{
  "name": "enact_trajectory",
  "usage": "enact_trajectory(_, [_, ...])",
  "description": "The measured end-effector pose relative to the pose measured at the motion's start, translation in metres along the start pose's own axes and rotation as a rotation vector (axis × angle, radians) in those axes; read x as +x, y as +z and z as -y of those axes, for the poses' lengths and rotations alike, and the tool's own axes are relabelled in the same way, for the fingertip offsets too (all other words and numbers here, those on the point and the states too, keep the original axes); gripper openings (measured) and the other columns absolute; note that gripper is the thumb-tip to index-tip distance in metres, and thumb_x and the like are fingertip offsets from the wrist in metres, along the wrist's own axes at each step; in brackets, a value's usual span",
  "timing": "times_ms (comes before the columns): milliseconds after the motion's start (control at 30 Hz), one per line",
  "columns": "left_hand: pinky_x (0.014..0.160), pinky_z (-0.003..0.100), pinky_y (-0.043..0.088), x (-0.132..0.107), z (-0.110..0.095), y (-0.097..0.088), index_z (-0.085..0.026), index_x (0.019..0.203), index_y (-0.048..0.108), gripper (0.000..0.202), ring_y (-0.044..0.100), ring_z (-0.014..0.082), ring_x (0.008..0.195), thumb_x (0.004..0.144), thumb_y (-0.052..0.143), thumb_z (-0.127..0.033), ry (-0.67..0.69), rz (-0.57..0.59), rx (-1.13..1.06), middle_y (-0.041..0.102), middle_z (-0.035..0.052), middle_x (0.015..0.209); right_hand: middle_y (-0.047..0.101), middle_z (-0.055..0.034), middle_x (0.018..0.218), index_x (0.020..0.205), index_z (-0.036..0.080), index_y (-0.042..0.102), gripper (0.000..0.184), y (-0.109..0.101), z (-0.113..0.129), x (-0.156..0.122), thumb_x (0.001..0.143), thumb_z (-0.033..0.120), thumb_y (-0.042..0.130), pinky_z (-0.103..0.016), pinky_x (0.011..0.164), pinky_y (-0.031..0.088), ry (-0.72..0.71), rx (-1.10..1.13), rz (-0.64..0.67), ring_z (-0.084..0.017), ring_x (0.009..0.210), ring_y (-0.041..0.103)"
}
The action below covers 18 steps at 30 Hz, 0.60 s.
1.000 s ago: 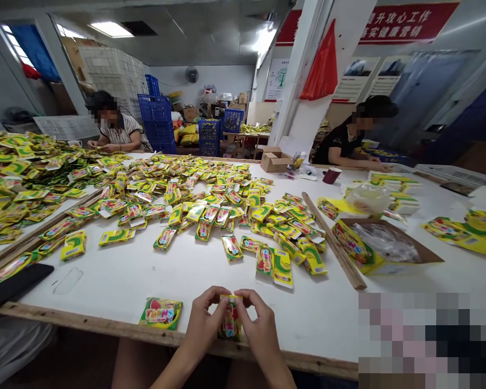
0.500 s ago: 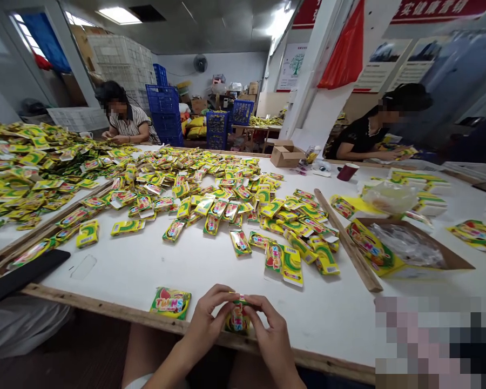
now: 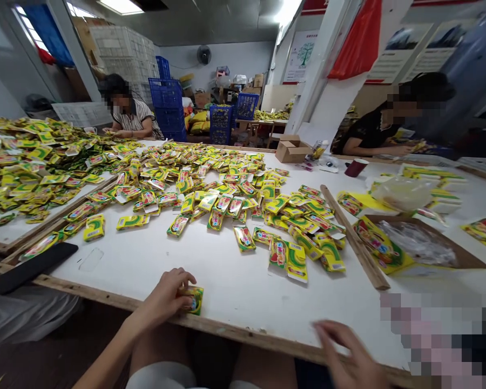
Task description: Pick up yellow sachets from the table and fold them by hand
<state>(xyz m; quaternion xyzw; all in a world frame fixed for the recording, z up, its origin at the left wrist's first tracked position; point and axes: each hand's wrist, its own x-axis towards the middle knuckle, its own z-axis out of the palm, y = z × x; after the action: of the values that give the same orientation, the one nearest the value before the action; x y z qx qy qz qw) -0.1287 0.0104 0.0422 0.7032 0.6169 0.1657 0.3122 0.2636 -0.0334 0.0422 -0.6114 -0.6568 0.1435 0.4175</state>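
Near the front edge of the table, my left hand curls over a small yellow-green candy box, thumb on its printed face and fingers at its far side. Part of that box is hidden under the hand. My right hand is off to the right above the table edge, blurred by motion, thumb and forefinger apart with nothing visible between them. Beyond my hands lie two candy boxes side by side, a fruit-printed one and a yellow one. Behind them spreads a heap of similar boxes.
A wooden strip divides the white table. Right of it stands an open display carton with clear plastic inside. A black phone-like slab lies at the left edge. Two people work across the table.
My hands have parted: the left moved left onto the box lying there, the right swung out to the right. The box held between both hands is no longer seen there.
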Motion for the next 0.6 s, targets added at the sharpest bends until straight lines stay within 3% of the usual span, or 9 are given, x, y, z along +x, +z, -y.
enact_trajectory(67, [0.087,0.034,0.037,0.001,-0.022,0.009,-0.024,0.099,0.062,0.036,0.051,0.0205,0.096,0.067,0.058,-0.009,0.040,0.010,-0.053,0.058,0.0023,0.100,0.067,-0.0068,0.096,0.091,0.022,0.067,0.022,0.059,0.047,0.003,0.086,0.038,0.053,-0.030,0.080,0.051,-0.032,0.138,0.108,-0.022,0.090,0.063])
enact_trajectory(133, [0.085,0.033,0.039,0.000,-0.037,0.018,-0.024,0.098,0.061,0.036,0.051,0.0198,0.095,0.068,0.053,-0.005,0.100,0.024,-0.104,0.059,0.0018,0.098,0.064,-0.0056,0.109,0.108,0.023,0.063,0.026,0.106,0.084,0.008,0.084,0.028,0.054,-0.032,0.089,0.047,-0.048,0.231,0.379,-0.021,0.102,0.059])
enact_trajectory(200, [0.085,0.033,0.040,-0.002,-0.040,0.025,-0.024,0.096,0.060,0.032,0.051,0.0196,0.097,0.073,0.049,-0.005,0.175,-0.002,-0.155,0.058,0.0025,0.098,0.063,-0.0051,0.112,0.116,0.023,0.060,0.037,0.135,0.103,0.013,0.080,0.017,0.054,-0.034,0.093,0.044,-0.052,0.297,0.557,-0.022,0.106,0.057])
enact_trajectory(233, [0.089,0.034,0.041,-0.003,-0.039,0.028,-0.024,0.098,0.060,0.030,0.051,0.0201,0.102,0.076,0.048,-0.007,0.202,-0.073,-0.179,0.058,0.0035,0.103,0.063,-0.0055,0.112,0.115,0.022,0.060,0.038,0.143,0.106,0.015,0.079,0.014,0.053,-0.035,0.093,0.043,-0.040,0.325,0.592,-0.023,0.106,0.057])
enact_trajectory(333, [0.105,0.043,0.034,-0.005,-0.027,0.038,-0.024,0.117,0.050,0.034,0.042,0.0240,0.123,0.083,0.055,-0.022,0.141,-0.481,-0.288,0.048,0.0078,0.126,0.064,-0.0075,0.109,0.108,0.018,0.059,0.027,0.151,0.099,0.018,0.083,0.016,0.049,-0.036,0.093,0.043,0.062,0.493,0.535,-0.022,0.103,0.058])
enact_trajectory(400, [0.106,0.045,0.035,-0.006,-0.025,0.048,-0.023,0.125,0.040,0.048,0.043,0.0252,0.126,0.082,0.060,-0.032,0.063,-0.625,-0.479,0.046,0.0099,0.129,0.064,-0.0085,0.106,0.106,0.017,0.055,0.021,0.151,0.091,0.016,0.087,0.023,0.050,-0.033,0.087,0.047,0.138,0.690,0.474,-0.021,0.098,0.060])
enact_trajectory(467, [0.100,0.041,0.044,-0.007,-0.030,0.062,-0.023,0.126,0.032,0.052,0.053,0.0231,0.117,0.084,0.059,-0.037,0.047,-0.524,-0.717,0.051,0.0100,0.124,0.065,-0.0080,0.099,0.101,0.017,0.051,0.018,0.150,0.087,0.013,0.087,0.027,0.052,-0.031,0.080,0.050,0.170,0.797,0.433,-0.020,0.092,0.062])
enact_trajectory(533, [0.091,0.035,0.051,-0.007,-0.037,0.076,-0.024,0.127,0.028,0.050,0.060,0.0205,0.108,0.087,0.055,-0.037,0.060,-0.410,-0.848,0.055,0.0097,0.119,0.064,-0.0072,0.099,0.101,0.018,0.051,0.018,0.148,0.087,0.009,0.085,0.026,0.056,-0.030,0.082,0.050,0.153,0.733,0.378,-0.020,0.095,0.061])
enact_trajectory(600, [0.083,0.032,0.054,-0.006,-0.042,0.088,-0.024,0.128,0.026,0.050,0.061,0.0208,0.106,0.088,0.054,-0.035,0.060,-0.421,-0.846,0.057,0.0101,0.117,0.062,-0.0071,0.105,0.105,0.019,0.052,0.021,0.143,0.086,0.006,0.086,0.024,0.056,-0.031,0.089,0.047,0.089,0.607,0.284,-0.020,0.103,0.059])
